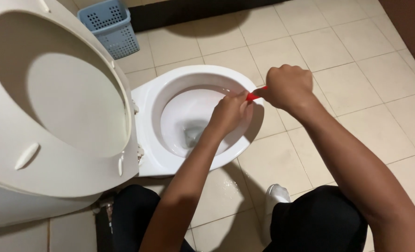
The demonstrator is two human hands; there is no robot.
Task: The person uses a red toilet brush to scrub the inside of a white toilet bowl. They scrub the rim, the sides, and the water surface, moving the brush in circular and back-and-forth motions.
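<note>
I crouched over the white toilet bowl (147,100), whose seat and lid (53,98) stood raised on my left. Both my hands were closed on a slim red handle (253,95) held over the far side of the bowl's rim. My right hand (287,86) was fisted around its upper end, and my left hand (230,113) pinched the lower end just beside it, over the bowl's opening. What the handle carried below my left hand was hidden. A little water lay at the bottom of the bowl. A blue slotted basket (109,25) stood on the tiled floor (366,60) beyond the toilet, well apart from my hands.
</note>
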